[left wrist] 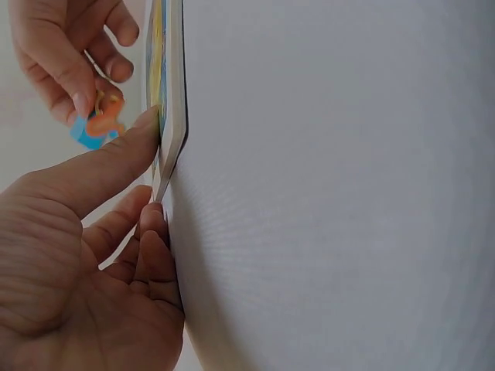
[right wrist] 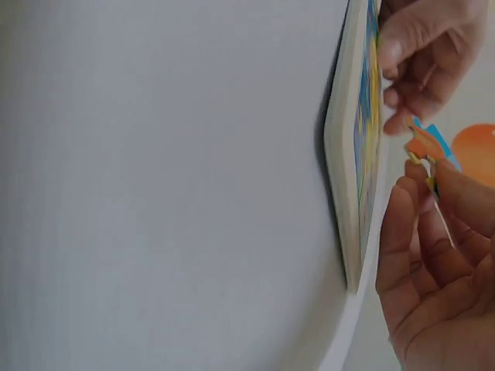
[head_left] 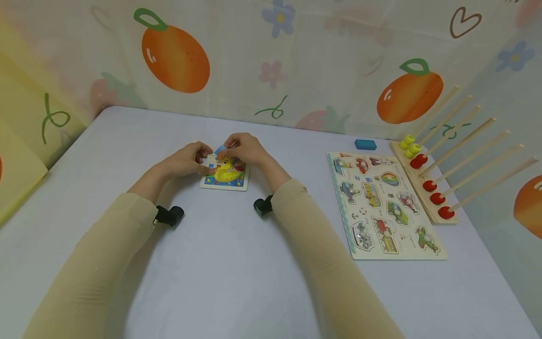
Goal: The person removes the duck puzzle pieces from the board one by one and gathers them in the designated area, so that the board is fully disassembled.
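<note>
A small jigsaw puzzle board [head_left: 224, 181] with a yellow duck picture and a pale frame lies on the white table. My left hand [head_left: 185, 159] holds its left side, the thumb on the picture and the other fingers by the edge. Over the board's far part, my right hand [head_left: 249, 149] pinches a puzzle piece, blue and orange, between thumb and fingers. Both wrist views show this puzzle piece [left wrist: 102, 124] [right wrist: 425, 145] raised off the board [right wrist: 349, 162]. Part of the picture is hidden by the hands in the head view.
To the right lies a larger peg puzzle board [head_left: 355, 254] with vehicle pictures. Beyond it stands a wooden bead rack [head_left: 423, 188] with upright rods and red and yellow beads. A blue block [head_left: 365, 144] sits near the table's back edge, before a fruit-patterned cloth [head_left: 237, 56].
</note>
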The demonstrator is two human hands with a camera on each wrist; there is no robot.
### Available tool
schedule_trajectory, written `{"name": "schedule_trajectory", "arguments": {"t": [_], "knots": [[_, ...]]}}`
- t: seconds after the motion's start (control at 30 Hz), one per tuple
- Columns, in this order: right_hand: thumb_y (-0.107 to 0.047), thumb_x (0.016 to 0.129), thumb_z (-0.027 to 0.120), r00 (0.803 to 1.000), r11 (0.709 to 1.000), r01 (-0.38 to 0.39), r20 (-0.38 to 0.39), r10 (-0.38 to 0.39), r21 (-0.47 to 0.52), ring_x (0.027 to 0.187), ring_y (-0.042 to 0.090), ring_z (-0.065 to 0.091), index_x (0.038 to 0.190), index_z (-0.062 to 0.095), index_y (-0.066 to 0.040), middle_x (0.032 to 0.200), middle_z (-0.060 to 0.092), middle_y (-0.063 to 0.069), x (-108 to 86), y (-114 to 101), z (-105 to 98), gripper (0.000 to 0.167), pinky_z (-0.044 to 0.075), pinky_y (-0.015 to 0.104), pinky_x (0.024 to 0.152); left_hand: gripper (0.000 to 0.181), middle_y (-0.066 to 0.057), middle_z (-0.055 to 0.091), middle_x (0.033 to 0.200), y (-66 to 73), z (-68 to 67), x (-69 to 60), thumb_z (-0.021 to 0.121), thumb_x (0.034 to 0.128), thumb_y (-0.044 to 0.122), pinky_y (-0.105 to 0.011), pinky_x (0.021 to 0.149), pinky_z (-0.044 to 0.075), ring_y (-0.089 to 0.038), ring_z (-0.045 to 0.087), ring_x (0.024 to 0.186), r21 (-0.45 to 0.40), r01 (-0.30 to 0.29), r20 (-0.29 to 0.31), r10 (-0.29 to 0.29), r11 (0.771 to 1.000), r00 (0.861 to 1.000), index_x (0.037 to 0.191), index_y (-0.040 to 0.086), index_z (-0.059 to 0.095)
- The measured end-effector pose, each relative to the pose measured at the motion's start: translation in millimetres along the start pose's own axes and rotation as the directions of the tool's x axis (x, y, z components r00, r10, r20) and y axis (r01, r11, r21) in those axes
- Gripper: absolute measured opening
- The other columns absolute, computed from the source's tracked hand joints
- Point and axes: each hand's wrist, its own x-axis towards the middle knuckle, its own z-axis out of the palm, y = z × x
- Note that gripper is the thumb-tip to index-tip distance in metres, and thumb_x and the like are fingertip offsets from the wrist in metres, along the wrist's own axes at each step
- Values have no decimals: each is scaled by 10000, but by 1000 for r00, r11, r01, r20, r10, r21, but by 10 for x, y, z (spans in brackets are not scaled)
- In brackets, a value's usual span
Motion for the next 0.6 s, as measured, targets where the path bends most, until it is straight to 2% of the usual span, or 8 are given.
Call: {"name": "schedule_trajectory", "arguments": {"t": [0.23, 0.6], "knots": [[-164, 964, 629, 996, 994, -58, -56, 63, 93, 785, 157, 629, 1149, 659, -60, 963, 611, 63, -15, 186, -228, 215, 569, 205, 664, 610, -179, 434, 1175, -11, 11, 12, 721, 883, 179, -332, 866, 374, -290, 400, 1065, -3, 28, 1, -28, 1000, 1000, 1360, -51, 419], [-116, 979, 597, 978, 964, -107, -151, 147, 242, 652, 119, 636, 1181, 624, -8, 928, 610, 73, -99, 508, -588, 231, 582, 190, 632, 636, -174, 420, 1161, -30, 9, 22, 725, 887, 205, -354, 873, 369, -294, 386, 1069, -4, 29, 9, -29, 1000, 1000, 1370, -58, 404]]}}
